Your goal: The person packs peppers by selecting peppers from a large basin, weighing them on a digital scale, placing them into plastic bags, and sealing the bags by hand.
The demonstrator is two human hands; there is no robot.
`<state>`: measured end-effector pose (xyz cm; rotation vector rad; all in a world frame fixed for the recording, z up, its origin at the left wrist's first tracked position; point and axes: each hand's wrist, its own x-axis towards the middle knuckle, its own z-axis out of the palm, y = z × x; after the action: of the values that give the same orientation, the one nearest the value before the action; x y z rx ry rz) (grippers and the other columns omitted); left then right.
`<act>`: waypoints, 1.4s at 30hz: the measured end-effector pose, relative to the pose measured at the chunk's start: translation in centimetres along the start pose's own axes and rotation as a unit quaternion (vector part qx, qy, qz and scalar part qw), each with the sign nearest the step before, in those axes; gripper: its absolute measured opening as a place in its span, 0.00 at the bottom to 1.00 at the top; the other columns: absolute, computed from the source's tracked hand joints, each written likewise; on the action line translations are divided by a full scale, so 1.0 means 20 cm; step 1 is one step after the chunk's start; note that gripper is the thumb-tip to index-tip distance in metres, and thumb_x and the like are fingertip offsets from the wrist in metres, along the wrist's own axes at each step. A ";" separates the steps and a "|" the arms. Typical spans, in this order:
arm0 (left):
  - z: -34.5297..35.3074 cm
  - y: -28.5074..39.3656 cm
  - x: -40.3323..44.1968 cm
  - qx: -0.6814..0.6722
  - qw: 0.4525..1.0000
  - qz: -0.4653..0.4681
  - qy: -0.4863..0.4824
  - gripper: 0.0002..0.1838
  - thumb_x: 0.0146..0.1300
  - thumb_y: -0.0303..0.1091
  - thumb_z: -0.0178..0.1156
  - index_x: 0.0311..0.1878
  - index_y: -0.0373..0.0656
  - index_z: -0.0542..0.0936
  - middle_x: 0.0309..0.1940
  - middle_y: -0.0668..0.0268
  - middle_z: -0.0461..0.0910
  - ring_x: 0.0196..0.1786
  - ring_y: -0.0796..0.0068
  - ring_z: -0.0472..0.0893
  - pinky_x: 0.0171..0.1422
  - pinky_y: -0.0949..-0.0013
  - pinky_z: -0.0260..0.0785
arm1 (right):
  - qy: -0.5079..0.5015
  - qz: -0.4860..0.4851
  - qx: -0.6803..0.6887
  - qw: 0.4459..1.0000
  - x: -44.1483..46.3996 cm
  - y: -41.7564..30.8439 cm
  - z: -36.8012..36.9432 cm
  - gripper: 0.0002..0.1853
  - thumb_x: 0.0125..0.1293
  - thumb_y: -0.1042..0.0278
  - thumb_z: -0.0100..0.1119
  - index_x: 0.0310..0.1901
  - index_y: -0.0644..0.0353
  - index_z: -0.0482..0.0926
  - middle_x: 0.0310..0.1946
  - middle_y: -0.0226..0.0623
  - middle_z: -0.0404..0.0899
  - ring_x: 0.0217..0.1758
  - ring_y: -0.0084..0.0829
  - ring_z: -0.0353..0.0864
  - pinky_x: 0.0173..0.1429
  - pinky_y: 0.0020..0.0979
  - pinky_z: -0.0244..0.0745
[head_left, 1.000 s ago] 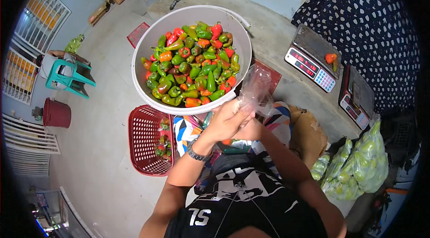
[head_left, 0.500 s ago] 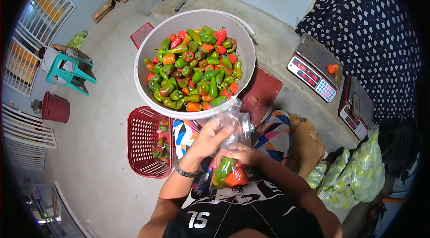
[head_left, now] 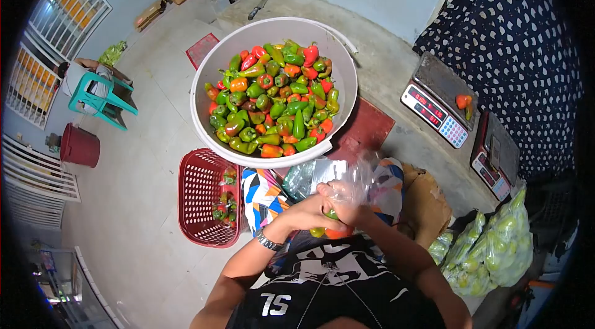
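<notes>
Swung from twelve to one o'clock, the clear bag [head_left: 358, 181] lies along a one-to-seven line, peppers [head_left: 339, 233] at its seven-o'clock end, left hand [head_left: 305, 214] and right hand [head_left: 354, 213] both curled around its neck.

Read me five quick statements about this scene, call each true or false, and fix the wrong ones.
1. The left hand and right hand both touch a clear plastic bag. True.
2. The tub holds red, orange and green peppers. True.
3. The knife lies in the tub. False: the knife lies on the concrete ledge.
4. The wristwatch is on the right wrist. False: the wristwatch is on the left wrist.
5. An orange pepper rests on a digital scale. True.
</notes>
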<state>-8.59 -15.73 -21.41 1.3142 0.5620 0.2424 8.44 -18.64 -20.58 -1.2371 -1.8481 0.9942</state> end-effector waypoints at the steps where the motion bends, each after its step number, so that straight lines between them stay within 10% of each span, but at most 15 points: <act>1: 0.00 0.00 0.02 0.071 0.997 0.027 0.031 0.41 0.51 0.35 0.78 0.69 0.39 0.73 0.60 0.57 0.80 0.62 0.63 0.79 0.68 0.62 0.70 | -0.013 -0.019 -0.095 0.995 0.02 -0.02 -0.04 0.11 0.76 0.60 0.58 0.46 0.57 0.83 0.26 0.38 0.80 0.29 0.38 0.81 0.36 0.42 0.73; 3: 0.03 0.07 0.04 0.241 0.965 -0.010 0.106 0.31 0.51 0.37 0.74 0.61 0.40 0.80 0.52 0.51 0.85 0.54 0.54 0.85 0.62 0.58 0.76 | 0.062 -0.119 -0.147 0.980 -0.01 0.12 0.01 0.16 0.79 0.54 0.53 0.47 0.55 0.86 0.23 0.40 0.79 0.28 0.41 0.82 0.34 0.46 0.73; 5: 0.06 0.19 0.06 0.360 0.913 -0.159 0.106 0.27 0.52 0.40 0.73 0.56 0.40 0.83 0.48 0.50 0.87 0.51 0.53 0.86 0.61 0.57 0.77 | 0.114 0.070 -0.057 0.989 -0.05 0.13 0.09 0.18 0.81 0.53 0.51 0.42 0.56 0.86 0.20 0.39 0.77 0.25 0.41 0.80 0.33 0.45 0.72; 9: 0.10 0.18 0.05 0.415 0.881 -0.202 0.109 0.22 0.52 0.41 0.75 0.48 0.40 0.86 0.44 0.51 0.88 0.49 0.57 0.87 0.60 0.59 0.77 | 0.188 0.204 0.424 0.862 0.00 0.09 0.17 0.28 0.84 0.47 0.45 0.22 0.50 0.70 0.13 0.27 0.59 0.15 0.28 0.60 0.24 0.32 0.58; 13: 0.04 -0.13 0.05 0.048 0.988 0.081 0.126 0.18 0.56 0.29 0.76 0.49 0.36 0.85 0.46 0.63 0.90 0.51 0.74 0.86 0.59 0.67 0.76 | 0.118 0.221 0.571 0.782 0.06 -0.09 0.02 0.31 0.85 0.42 0.41 0.20 0.47 0.58 0.14 0.21 0.52 0.15 0.18 0.49 0.22 0.26 0.46; 23: -0.01 0.04 0.04 -0.073 0.991 0.087 0.068 0.12 0.80 0.33 0.57 0.41 0.37 0.82 0.36 0.67 0.85 0.42 0.76 0.82 0.53 0.69 0.75 | 0.273 0.163 0.557 0.767 0.22 -0.09 -0.24 0.30 0.83 0.42 0.46 0.20 0.45 0.58 0.13 0.20 0.49 0.14 0.21 0.44 0.21 0.26 0.44; 27: -0.03 0.04 0.03 -0.188 0.967 0.123 0.118 0.15 0.82 0.39 0.54 0.40 0.39 0.79 0.36 0.66 0.84 0.43 0.75 0.81 0.53 0.67 0.75 | 0.337 0.111 0.662 0.660 0.25 -0.03 -0.41 0.31 0.82 0.42 0.48 0.19 0.45 0.57 0.13 0.20 0.48 0.14 0.20 0.44 0.20 0.27 0.43; 34: -0.07 0.09 -0.01 -0.324 0.932 0.103 0.127 0.15 0.80 0.41 0.57 0.36 0.42 0.77 0.38 0.63 0.82 0.50 0.68 0.81 0.60 0.63 0.74 | 0.343 0.111 0.518 0.776 0.26 0.02 -0.56 0.28 0.81 0.49 0.53 0.19 0.47 0.63 0.15 0.25 0.57 0.14 0.26 0.54 0.20 0.29 0.51; 36: -0.09 0.09 -0.03 -0.259 0.950 0.098 0.141 0.16 0.80 0.39 0.56 0.35 0.41 0.78 0.40 0.63 0.83 0.50 0.71 0.81 0.61 0.67 0.72 | 0.408 0.010 0.079 0.909 0.22 0.00 -0.56 0.20 0.76 0.54 0.59 0.27 0.54 0.72 0.21 0.30 0.66 0.20 0.31 0.67 0.26 0.32 0.64; 40: -0.08 0.18 -0.06 -0.089 0.980 0.048 0.169 0.13 0.80 0.33 0.56 0.39 0.35 0.81 0.44 0.64 0.84 0.47 0.74 0.81 0.59 0.69 0.72 | 0.116 -0.185 -0.224 0.950 0.20 -0.29 -0.42 0.23 0.60 0.58 0.70 0.51 0.66 0.79 0.37 0.44 0.80 0.46 0.49 0.82 0.59 0.51 0.74; 42: -0.07 0.30 -0.07 -0.028 0.984 0.027 0.172 0.12 0.78 0.31 0.56 0.39 0.34 0.82 0.45 0.63 0.84 0.46 0.71 0.82 0.60 0.67 0.72 | 0.011 -0.196 -0.318 0.928 0.14 -0.33 -0.34 0.19 0.62 0.55 0.70 0.46 0.61 0.79 0.34 0.40 0.81 0.41 0.45 0.85 0.51 0.44 0.78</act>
<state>-9.59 -13.75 -15.49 1.2404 0.8054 0.5338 10.68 -16.15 -11.24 -1.1336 -2.3706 0.1535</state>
